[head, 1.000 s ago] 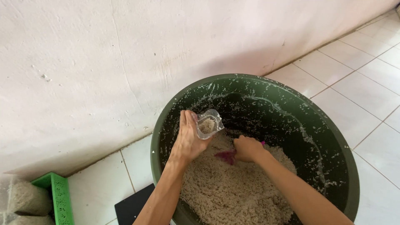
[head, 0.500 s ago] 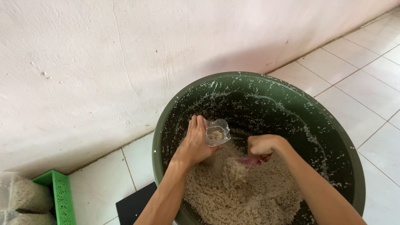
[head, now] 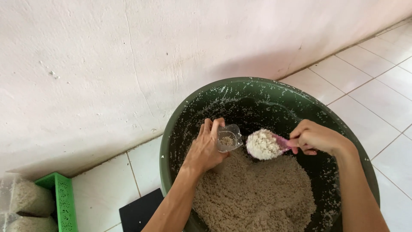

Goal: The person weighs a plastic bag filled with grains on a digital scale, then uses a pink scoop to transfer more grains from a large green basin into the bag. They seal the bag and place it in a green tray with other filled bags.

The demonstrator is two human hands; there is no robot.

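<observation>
1. Crouched over a green basin [head: 343, 129] of pale grain, the left hand [head: 208, 148] curls around a small clear bag [head: 228, 138], mouth held open.
2. Beside it, the right hand [head: 317, 138] grips a pink scoop [head: 268, 144], heaped and level, just right of the bag.
3. Both forearms reach in from below.

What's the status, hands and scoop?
Left hand holds small clear bag open over green basin. Right hand holds pink scoop, heaped with grain, beside the bag mouth. Nothing between them.
</observation>
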